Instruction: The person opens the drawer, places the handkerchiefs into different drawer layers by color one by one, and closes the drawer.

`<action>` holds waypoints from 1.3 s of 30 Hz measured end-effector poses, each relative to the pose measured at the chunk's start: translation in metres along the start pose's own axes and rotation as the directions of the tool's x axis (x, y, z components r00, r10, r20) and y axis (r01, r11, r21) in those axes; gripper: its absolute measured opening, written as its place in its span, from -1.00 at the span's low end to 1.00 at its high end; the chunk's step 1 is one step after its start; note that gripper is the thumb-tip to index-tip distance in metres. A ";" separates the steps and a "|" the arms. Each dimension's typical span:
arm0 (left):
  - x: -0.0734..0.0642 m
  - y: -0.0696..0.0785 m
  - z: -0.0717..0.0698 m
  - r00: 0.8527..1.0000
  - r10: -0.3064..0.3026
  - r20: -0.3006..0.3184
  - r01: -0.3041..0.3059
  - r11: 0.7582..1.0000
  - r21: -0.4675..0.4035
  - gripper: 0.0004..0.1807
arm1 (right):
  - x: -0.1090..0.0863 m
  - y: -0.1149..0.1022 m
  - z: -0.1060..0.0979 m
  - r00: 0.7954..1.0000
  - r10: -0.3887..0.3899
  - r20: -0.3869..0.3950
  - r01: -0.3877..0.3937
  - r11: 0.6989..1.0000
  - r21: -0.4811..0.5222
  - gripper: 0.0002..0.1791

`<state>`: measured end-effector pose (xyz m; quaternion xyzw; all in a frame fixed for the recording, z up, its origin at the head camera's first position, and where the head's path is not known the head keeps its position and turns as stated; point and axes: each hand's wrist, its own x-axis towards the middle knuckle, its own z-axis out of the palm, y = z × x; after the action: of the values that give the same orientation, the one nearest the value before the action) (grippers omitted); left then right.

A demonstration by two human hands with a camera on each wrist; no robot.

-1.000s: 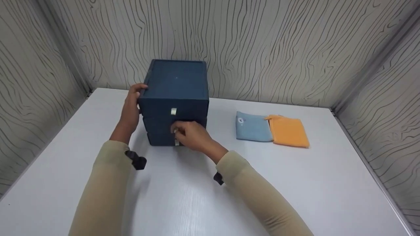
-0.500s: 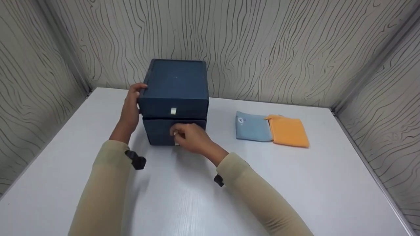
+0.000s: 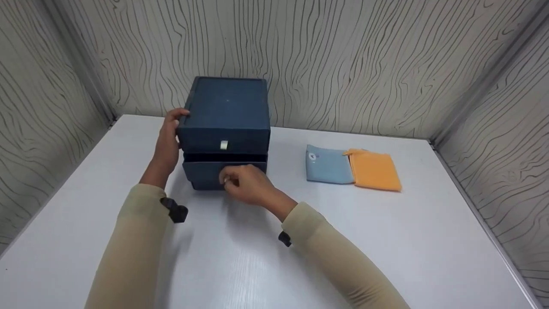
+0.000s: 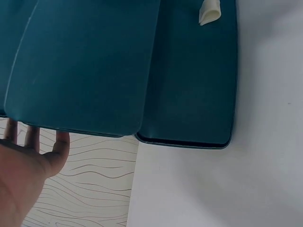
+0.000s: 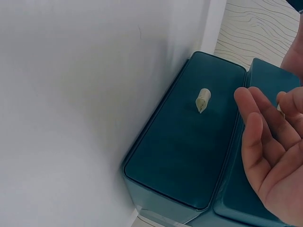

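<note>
A dark blue cabinet with three stacked drawers (image 3: 229, 103) stands at the left back of the table. My left hand (image 3: 167, 143) rests against its left side, fingers extended near the top edge. With thumb and index finger, my right hand (image 3: 249, 183) pinches the small pale pull tab (image 5: 280, 109) of the middle drawer (image 3: 200, 172). That drawer stands partly pulled out, with a dark gap above its front. The top drawer's tab (image 3: 224, 145) shows in the head view. In the right wrist view the bottom drawer (image 5: 182, 142) is closed, its cream tab (image 5: 203, 99) free.
Right of the cabinet, a folded light blue cloth (image 3: 329, 166) and a folded orange cloth (image 3: 376, 171) lie side by side on the white table (image 3: 386, 240). Wood-grain patterned panels (image 3: 300, 64) enclose the back and sides.
The middle drawer has slid out toward me, drawn by my right hand, and a gap has appeared above its front. My left hand has stayed on the cabinet's side.
</note>
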<state>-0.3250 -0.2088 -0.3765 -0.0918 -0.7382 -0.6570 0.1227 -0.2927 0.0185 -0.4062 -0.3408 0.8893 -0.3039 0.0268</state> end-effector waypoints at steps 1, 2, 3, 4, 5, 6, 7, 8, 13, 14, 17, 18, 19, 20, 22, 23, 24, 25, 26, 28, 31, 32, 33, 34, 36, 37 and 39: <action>0.000 0.000 0.000 1.000 0.000 0.003 0.000 1.000 0.001 -0.52 | -0.001 0.000 0.000 1.000 -0.003 -0.001 0.003 1.000 0.000 -0.79; 0.000 0.000 0.000 1.000 0.001 0.005 -0.001 1.000 0.001 -0.52 | -0.001 -0.001 0.001 1.000 -0.007 -0.003 0.007 1.000 -0.001 -0.79; 0.000 0.000 0.000 1.000 0.003 0.004 -0.003 1.000 0.001 -0.52 | -0.001 -0.001 0.001 1.000 -0.011 -0.006 0.011 1.000 -0.004 -0.79; 0.000 0.000 0.000 1.000 0.007 0.003 -0.007 1.000 -0.001 -0.53 | -0.002 -0.001 0.001 1.000 -0.014 -0.008 0.014 1.000 -0.007 -0.79; 0.000 0.000 0.000 1.000 0.010 0.002 -0.010 1.000 -0.001 -0.53 | -0.002 -0.001 0.001 1.000 -0.019 -0.009 0.019 1.000 -0.008 -0.79; -0.001 0.001 0.001 1.000 0.014 -0.001 -0.014 1.000 -0.002 -0.53 | -0.003 -0.001 0.002 1.000 -0.024 -0.010 0.024 1.000 -0.011 -0.79; -0.001 0.001 0.001 1.000 0.016 -0.001 -0.016 1.000 -0.003 -0.53 | -0.003 -0.001 0.002 1.000 -0.028 -0.008 0.028 1.000 -0.013 -0.78; -0.002 0.001 0.001 1.000 0.019 -0.003 -0.019 1.000 -0.007 -0.54 | -0.004 -0.001 0.002 0.999 -0.032 -0.006 0.032 0.999 -0.015 -0.78; -0.003 0.002 0.001 1.000 0.022 0.007 -0.022 1.000 0.000 -0.53 | -0.006 -0.002 0.004 0.999 -0.044 0.002 0.044 0.999 -0.017 -0.77; -0.003 0.002 0.000 1.000 0.022 0.010 -0.022 1.000 0.005 -0.53 | -0.007 -0.002 0.004 0.999 -0.046 0.001 0.046 0.999 -0.018 -0.77; -0.003 0.001 -0.001 1.000 0.021 0.020 -0.021 1.000 0.016 -0.52 | -0.009 -0.002 0.005 0.999 -0.051 -0.005 0.051 0.998 -0.020 -0.78; -0.003 0.001 -0.001 1.000 0.020 0.021 -0.020 1.000 0.019 -0.51 | -0.009 -0.003 0.005 0.999 -0.050 -0.008 0.050 0.999 -0.019 -0.78; -0.002 0.000 -0.001 1.000 0.018 0.022 -0.019 1.000 0.015 -0.52 | -0.010 -0.003 0.005 0.999 -0.052 -0.008 0.052 0.998 -0.019 -0.78; -0.002 0.000 -0.001 1.000 0.018 0.022 -0.018 1.000 0.016 -0.52 | -0.011 -0.004 0.005 0.998 -0.055 -0.008 0.054 0.998 -0.019 -0.78; -0.001 0.000 0.000 1.000 0.021 0.020 -0.021 1.000 0.019 -0.52 | -0.013 -0.004 0.006 0.998 -0.058 -0.009 0.058 0.998 -0.021 -0.78; -0.001 0.000 0.000 1.000 0.023 0.019 -0.023 1.000 0.018 -0.52 | -0.014 -0.005 0.006 0.998 -0.061 -0.010 0.061 0.998 -0.024 -0.78; -0.001 0.000 0.000 1.000 0.025 0.017 -0.026 0.999 0.019 -0.52 | -0.014 -0.005 0.006 0.998 -0.063 -0.011 0.063 0.998 -0.026 -0.78; 0.000 0.000 -0.001 1.000 0.027 0.016 -0.027 0.999 0.019 -0.52 | -0.015 -0.006 0.006 0.998 -0.066 -0.010 0.065 0.997 -0.031 -0.79; 0.000 0.000 -0.001 0.999 0.029 0.014 -0.029 0.999 0.026 -0.51 | -0.016 -0.006 0.006 0.998 -0.065 -0.008 0.065 0.997 -0.032 -0.79; 0.000 0.000 -0.001 0.999 0.031 0.012 -0.031 0.999 0.028 -0.51 | -0.018 -0.007 0.006 0.998 -0.066 -0.005 0.066 0.997 -0.034 -0.80; -0.001 0.000 -0.002 0.999 0.031 0.008 -0.031 0.999 0.034 -0.51 | -0.020 -0.008 0.008 0.997 -0.071 0.004 0.071 0.997 -0.036 -0.80; -0.001 0.000 -0.002 0.999 0.031 0.006 -0.032 0.999 0.036 -0.52 | -0.020 -0.008 0.008 0.997 -0.072 0.005 0.072 0.997 -0.035 -0.80; -0.002 0.000 -0.002 0.999 0.032 0.005 -0.032 0.999 0.036 -0.52 | -0.021 -0.009 0.009 0.997 -0.076 0.004 0.076 0.996 -0.037 -0.80; -0.002 0.000 -0.002 0.999 0.032 0.005 -0.032 0.999 0.038 -0.52 | -0.022 -0.009 0.009 0.997 -0.079 0.002 0.079 0.996 -0.039 -0.80; -0.001 0.000 -0.002 0.999 0.031 0.009 -0.031 0.999 0.042 -0.51 | -0.023 -0.010 0.009 0.997 -0.082 -0.003 0.082 0.996 -0.043 -0.80; -0.001 0.000 -0.002 0.999 0.030 0.011 -0.030 0.999 0.044 -0.51 | -0.025 -0.011 0.009 0.996 -0.084 -0.005 0.083 0.996 -0.045 -0.80; -0.001 0.000 -0.002 1.000 0.028 0.014 -0.029 0.998 0.050 -0.51 | -0.027 -0.012 0.009 0.996 -0.088 -0.008 0.087 0.995 -0.050 -0.79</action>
<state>-0.3242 -0.2112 -0.3761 -0.1036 -0.7539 -0.6358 0.1292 -0.2628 0.0234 -0.4112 -0.3784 0.8809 -0.2842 0.0003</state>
